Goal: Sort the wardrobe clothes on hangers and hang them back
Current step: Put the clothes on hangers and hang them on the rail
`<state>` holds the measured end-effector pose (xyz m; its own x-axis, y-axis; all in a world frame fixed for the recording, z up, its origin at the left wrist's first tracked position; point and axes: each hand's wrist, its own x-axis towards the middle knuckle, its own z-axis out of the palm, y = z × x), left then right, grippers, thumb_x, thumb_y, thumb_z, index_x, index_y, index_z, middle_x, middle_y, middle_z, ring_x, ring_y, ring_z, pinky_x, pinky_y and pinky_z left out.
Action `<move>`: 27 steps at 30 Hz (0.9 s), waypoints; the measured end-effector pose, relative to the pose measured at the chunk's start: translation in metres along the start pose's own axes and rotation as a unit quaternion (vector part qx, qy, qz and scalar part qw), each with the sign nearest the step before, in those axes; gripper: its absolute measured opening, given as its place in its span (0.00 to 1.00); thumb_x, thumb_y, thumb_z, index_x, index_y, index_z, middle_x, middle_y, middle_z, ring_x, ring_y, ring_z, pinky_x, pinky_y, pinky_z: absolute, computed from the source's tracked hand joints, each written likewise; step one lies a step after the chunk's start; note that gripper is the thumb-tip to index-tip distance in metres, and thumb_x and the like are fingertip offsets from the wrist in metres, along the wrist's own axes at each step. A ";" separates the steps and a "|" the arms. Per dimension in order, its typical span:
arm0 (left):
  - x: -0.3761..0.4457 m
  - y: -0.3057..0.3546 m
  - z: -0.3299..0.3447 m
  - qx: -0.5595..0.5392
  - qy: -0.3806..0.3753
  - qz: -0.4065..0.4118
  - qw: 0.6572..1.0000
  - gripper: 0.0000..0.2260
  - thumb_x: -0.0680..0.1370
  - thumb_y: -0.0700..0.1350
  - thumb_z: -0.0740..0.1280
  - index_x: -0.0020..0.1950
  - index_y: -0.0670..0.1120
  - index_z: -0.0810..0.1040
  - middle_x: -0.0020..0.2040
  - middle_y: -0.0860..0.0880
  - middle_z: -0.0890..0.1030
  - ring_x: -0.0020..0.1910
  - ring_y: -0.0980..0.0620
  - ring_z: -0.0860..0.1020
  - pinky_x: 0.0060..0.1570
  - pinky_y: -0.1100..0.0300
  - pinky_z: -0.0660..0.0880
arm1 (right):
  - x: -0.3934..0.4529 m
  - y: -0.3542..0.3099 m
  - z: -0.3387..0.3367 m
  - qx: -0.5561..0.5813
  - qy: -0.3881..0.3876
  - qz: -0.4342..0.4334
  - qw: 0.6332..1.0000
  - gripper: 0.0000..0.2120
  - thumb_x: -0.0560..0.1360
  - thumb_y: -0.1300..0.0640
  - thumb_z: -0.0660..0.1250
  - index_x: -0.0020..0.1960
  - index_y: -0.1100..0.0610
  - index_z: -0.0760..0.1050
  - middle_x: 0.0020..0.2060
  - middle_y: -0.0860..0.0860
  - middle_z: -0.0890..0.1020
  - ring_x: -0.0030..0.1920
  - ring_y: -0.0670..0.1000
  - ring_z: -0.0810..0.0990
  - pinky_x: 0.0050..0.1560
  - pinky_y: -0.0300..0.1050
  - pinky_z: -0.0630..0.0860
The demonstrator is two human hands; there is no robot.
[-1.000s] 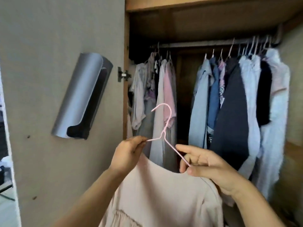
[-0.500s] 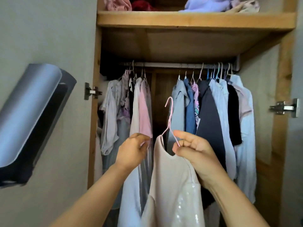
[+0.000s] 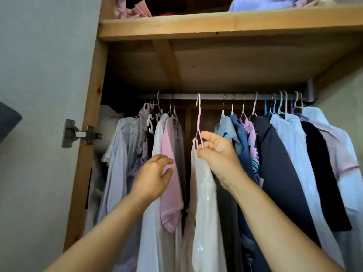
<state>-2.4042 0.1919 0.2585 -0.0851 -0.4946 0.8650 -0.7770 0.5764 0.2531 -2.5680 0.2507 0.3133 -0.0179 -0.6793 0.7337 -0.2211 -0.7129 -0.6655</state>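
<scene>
Head view, pink hanger (image 3: 198, 122) now raised to rail (image 3: 216, 96), left hand (image 3: 152, 178) released.

The right hand (image 3: 217, 152) pinches a pink hanger (image 3: 199, 122) carrying a pale dress (image 3: 204, 203), its hook up at the rail (image 3: 225, 96). The left hand (image 3: 153, 177) hovers with loosely curled fingers just before a pink shirt (image 3: 172, 173) among the hung clothes.

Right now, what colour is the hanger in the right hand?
Pale pink hanger, head view.
</scene>
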 end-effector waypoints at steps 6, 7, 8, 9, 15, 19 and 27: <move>0.050 -0.025 0.011 0.016 0.059 0.032 0.998 0.14 0.78 0.45 0.65 0.63 0.47 0.77 0.65 0.51 0.72 0.63 0.51 0.71 0.57 0.62 0.67 | 0.077 0.021 0.029 -0.030 -0.002 -0.024 0.999 0.22 0.74 0.69 0.62 0.67 0.60 0.70 0.43 0.62 0.80 0.45 0.52 0.79 0.50 0.46 0.74; 0.058 -0.029 0.012 0.018 0.073 0.046 0.996 0.13 0.78 0.44 0.65 0.62 0.46 0.78 0.65 0.49 0.73 0.63 0.50 0.71 0.56 0.63 0.66 | 0.088 0.024 0.032 -0.023 -0.002 -0.020 1.000 0.23 0.74 0.69 0.62 0.67 0.60 0.70 0.44 0.60 0.80 0.45 0.52 0.79 0.48 0.45 0.74; 0.066 -0.031 0.012 0.020 0.092 0.061 0.994 0.13 0.77 0.43 0.66 0.61 0.45 0.78 0.64 0.48 0.74 0.63 0.50 0.71 0.56 0.63 0.65 | 0.098 0.026 0.035 -0.019 -0.001 -0.015 1.000 0.24 0.73 0.69 0.63 0.68 0.60 0.69 0.45 0.58 0.81 0.47 0.53 0.80 0.47 0.44 0.75; 0.076 -0.036 0.012 0.020 0.116 0.075 0.990 0.12 0.77 0.43 0.67 0.60 0.44 0.79 0.62 0.47 0.75 0.62 0.49 0.72 0.56 0.62 0.66 | 0.109 0.030 0.038 -0.016 0.001 -0.014 1.000 0.25 0.73 0.70 0.63 0.69 0.60 0.68 0.45 0.56 0.81 0.47 0.53 0.80 0.46 0.43 0.75; 0.130 -0.061 0.011 0.035 0.203 0.100 0.973 0.11 0.76 0.48 0.65 0.55 0.47 0.81 0.58 0.48 0.77 0.59 0.47 0.73 0.58 0.52 0.65 | 0.156 0.052 0.044 -0.035 0.012 -0.023 0.999 0.26 0.71 0.70 0.65 0.67 0.56 0.68 0.44 0.59 0.79 0.42 0.52 0.80 0.39 0.39 0.73; 0.159 -0.077 0.014 0.034 0.215 0.116 0.969 0.10 0.75 0.47 0.67 0.55 0.48 0.80 0.55 0.49 0.78 0.57 0.48 0.75 0.60 0.49 0.66 | 0.187 0.063 0.049 -0.037 0.021 -0.032 0.999 0.26 0.71 0.71 0.65 0.67 0.54 0.68 0.38 0.57 0.81 0.38 0.50 0.80 0.38 0.38 0.74; 0.185 -0.088 0.033 -0.099 0.277 0.158 0.943 0.12 0.73 0.53 0.62 0.49 0.50 0.81 0.48 0.55 0.78 0.49 0.55 0.76 0.48 0.56 0.75 | 0.245 0.080 0.051 -0.079 0.034 -0.061 0.994 0.26 0.72 0.74 0.63 0.68 0.63 0.68 0.36 0.53 0.78 0.38 0.48 0.78 0.40 0.36 0.74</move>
<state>-2.3725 0.0284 0.3821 0.0878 0.1058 0.9905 -0.6314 0.7750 -0.0269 -2.5400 0.0180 0.4327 -0.0451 -0.5718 0.8191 -0.3761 -0.7499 -0.5442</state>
